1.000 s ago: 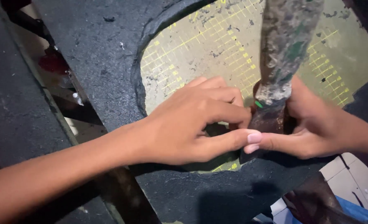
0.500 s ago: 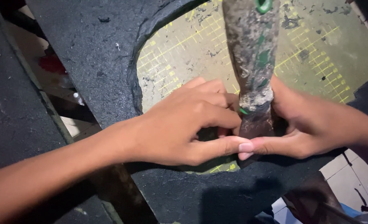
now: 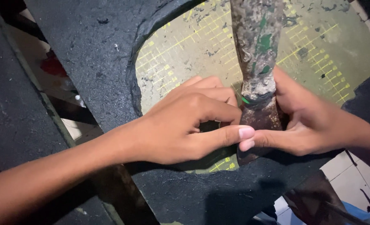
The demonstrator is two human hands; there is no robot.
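A worn tool with a paint-flecked handle (image 3: 256, 54) and a rusty metal blade (image 3: 260, 125) stands upright on a green cutting mat with a yellow grid (image 3: 185, 54). My left hand (image 3: 185, 121) and my right hand (image 3: 306, 121) close around the blade from either side, thumbs meeting in front of it. A black rough sheet (image 3: 93, 62) with a large rounded cut-out lies over the mat; the blade's tip sits at the sheet's inner edge near me. What is under my fingers is hidden.
A second dark sheet or board (image 3: 10, 116) lies at the left. Tiled floor (image 3: 351, 175) and a blue object (image 3: 356, 210) show at the lower right, below the table edge. A red blurred object (image 3: 51, 66) shows through the gap at the left.
The view has shifted slightly, so the tool and both hands sit a little further left in frame. My hands stay clasped around the blade.
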